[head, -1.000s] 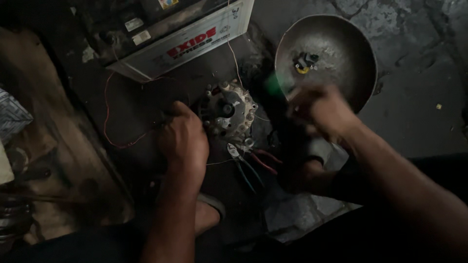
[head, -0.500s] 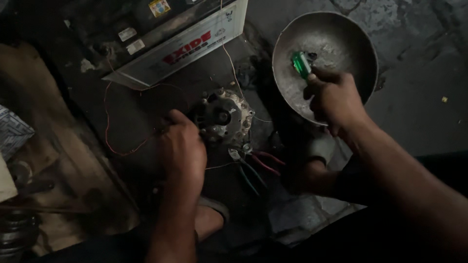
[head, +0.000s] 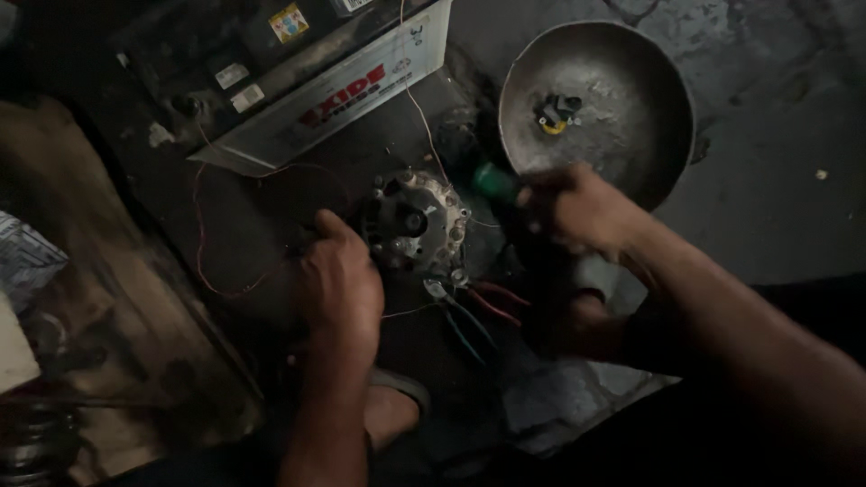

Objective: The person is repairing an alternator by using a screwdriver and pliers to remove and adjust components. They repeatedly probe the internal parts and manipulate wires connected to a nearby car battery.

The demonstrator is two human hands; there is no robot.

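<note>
The left hand (head: 338, 284) rests closed against the round grey metal alternator (head: 417, 223); the right hand (head: 577, 212) grips a green-handled screwdriver (head: 494, 181) beside it.

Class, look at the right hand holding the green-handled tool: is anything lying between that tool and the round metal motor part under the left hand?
Nothing visible does. The green-handled tool in the right hand sits just right of the motor part, with only dark floor between. The pliers lie below; the left hand rests at its left side.
</note>
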